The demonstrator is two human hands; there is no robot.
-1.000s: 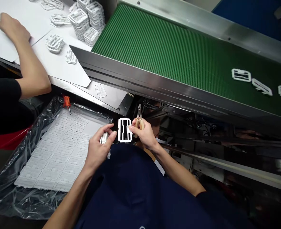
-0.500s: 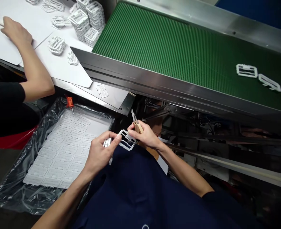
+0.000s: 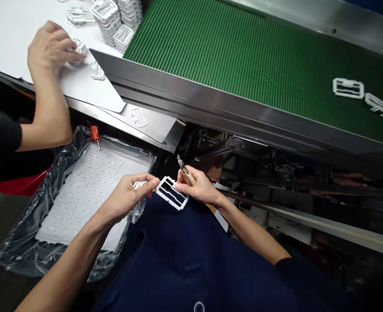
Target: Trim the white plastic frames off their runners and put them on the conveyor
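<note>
My left hand (image 3: 131, 193) is closed around several white plastic frames (image 3: 138, 208), stacked in the palm and partly hidden by the fingers. Its fingertips meet the left corner of one more white plastic frame (image 3: 173, 193), which lies flat between my hands in front of my navy top. My right hand (image 3: 199, 185) grips a pair of nippers (image 3: 185, 171) with tan handles, jaws pointing up and away. The thumb of that same hand presses on the frame's upper edge.
A box lined with clear plastic (image 3: 18, 247) holds rows of white frames at left, with an orange-handled tool (image 3: 95, 133) at its far edge. Beyond runs a green conveyor belt (image 3: 211, 52) carrying frames. A co-worker's hand (image 3: 53, 47) touches parts beside stacked frames (image 3: 105, 21).
The co-worker's hand has moved right onto a small pile of parts. My left hand has shifted left, showing more of its stack. The two frames on the belt appear further right.
</note>
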